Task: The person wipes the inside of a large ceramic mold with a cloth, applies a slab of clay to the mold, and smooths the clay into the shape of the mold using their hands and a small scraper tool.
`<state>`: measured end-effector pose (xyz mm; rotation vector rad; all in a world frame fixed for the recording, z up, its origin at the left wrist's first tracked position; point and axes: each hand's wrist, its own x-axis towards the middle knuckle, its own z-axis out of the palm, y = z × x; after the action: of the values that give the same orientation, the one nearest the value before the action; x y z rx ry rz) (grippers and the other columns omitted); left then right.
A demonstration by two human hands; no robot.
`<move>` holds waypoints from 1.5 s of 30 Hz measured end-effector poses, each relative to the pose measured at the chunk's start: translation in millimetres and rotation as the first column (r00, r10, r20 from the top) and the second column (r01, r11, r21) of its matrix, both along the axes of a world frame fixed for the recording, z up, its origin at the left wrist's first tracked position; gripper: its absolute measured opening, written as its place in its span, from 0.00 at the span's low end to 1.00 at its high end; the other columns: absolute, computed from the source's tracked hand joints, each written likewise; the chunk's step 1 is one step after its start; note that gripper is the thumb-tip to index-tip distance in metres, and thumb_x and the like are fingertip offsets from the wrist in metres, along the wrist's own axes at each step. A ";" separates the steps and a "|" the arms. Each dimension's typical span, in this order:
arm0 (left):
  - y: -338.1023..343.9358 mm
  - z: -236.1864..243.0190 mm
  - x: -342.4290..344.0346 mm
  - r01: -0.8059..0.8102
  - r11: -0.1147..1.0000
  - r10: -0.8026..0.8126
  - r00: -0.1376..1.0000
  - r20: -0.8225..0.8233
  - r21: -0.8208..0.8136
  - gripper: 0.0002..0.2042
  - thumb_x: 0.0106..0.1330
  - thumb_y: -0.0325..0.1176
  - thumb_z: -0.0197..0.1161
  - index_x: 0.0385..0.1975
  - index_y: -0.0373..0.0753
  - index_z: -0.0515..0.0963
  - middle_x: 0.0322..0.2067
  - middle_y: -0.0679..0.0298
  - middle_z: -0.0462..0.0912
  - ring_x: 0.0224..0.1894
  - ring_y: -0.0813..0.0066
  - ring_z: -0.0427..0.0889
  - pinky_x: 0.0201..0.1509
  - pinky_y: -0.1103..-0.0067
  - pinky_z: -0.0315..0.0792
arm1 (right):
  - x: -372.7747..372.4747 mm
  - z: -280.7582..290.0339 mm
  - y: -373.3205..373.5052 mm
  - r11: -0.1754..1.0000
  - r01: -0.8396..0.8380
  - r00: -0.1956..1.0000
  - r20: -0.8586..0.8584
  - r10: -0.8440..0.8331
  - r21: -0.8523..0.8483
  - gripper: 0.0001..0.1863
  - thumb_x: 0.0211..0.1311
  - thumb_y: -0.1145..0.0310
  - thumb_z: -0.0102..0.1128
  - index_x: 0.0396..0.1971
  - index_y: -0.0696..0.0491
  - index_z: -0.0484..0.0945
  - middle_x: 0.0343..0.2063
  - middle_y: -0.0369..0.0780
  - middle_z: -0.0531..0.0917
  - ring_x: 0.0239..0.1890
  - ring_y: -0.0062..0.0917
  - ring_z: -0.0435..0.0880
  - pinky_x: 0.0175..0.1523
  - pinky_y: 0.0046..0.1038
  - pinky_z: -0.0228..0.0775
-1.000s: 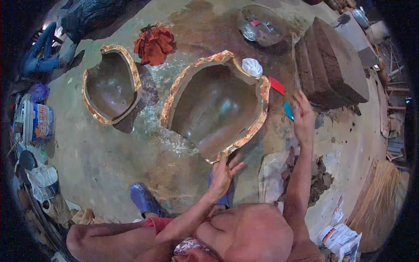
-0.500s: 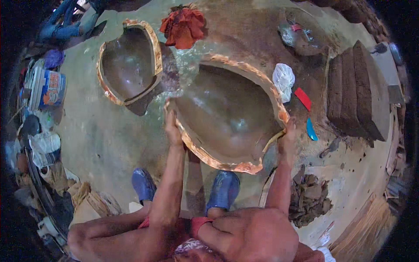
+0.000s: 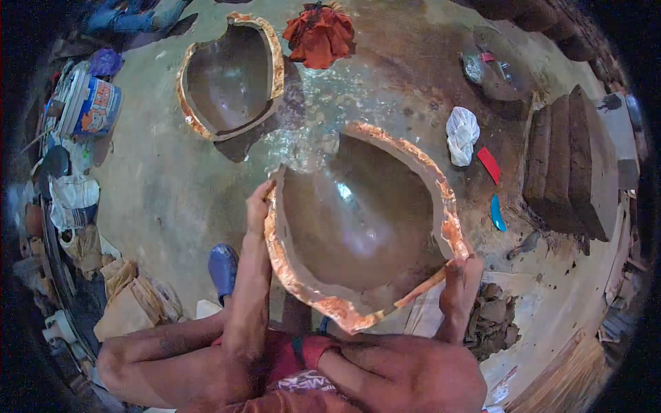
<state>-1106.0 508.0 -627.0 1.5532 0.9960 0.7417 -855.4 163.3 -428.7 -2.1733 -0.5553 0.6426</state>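
A large hollow half-shell mould (image 3: 358, 227), smooth grey-brown inside with a rough orange and whitish rim, is held up over my lap. My left hand (image 3: 259, 205) grips its left rim near the far corner. At the lower right edge, my right hand (image 3: 461, 274) is wrapped round the rim; some fingers are hidden under the shell. The pointed near end hangs just in front of my red shorts (image 3: 313, 347). A similar, smaller-looking half-shell (image 3: 277, 58) lies on the floor at the far left, hollow side up.
Past the mould lies a red-orange cloth (image 3: 319, 38). To the right are a white plastic bag (image 3: 461, 135), a red flat piece (image 3: 489, 165), a blue curved piece (image 3: 497, 213) and stacked dark clay slabs (image 3: 568, 162). Clay scraps (image 3: 494, 320) lie near my right arm; a bucket (image 3: 96, 107) stands left.
Both hands have brought the mould nearer to my body and tilted it, so its hollow faces me more. It now covers my right shoe. The view has shifted slightly.
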 end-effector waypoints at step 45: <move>306.9 123.9 -24.1 -0.096 0.853 0.113 0.994 0.002 -0.514 0.41 0.70 0.65 0.54 0.77 0.51 0.54 0.75 0.59 0.58 0.75 0.55 0.59 0.76 0.61 0.55 | 127.1 12.2 409.6 0.860 -0.508 0.842 0.229 0.489 0.033 0.30 0.76 0.44 0.48 0.40 0.58 0.86 0.31 0.53 0.87 0.39 0.44 0.88 0.48 0.38 0.76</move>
<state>-1130.0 814.9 -503.1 1.0232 1.1507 0.5133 -728.3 573.0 -416.5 -2.0243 -1.2732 0.6375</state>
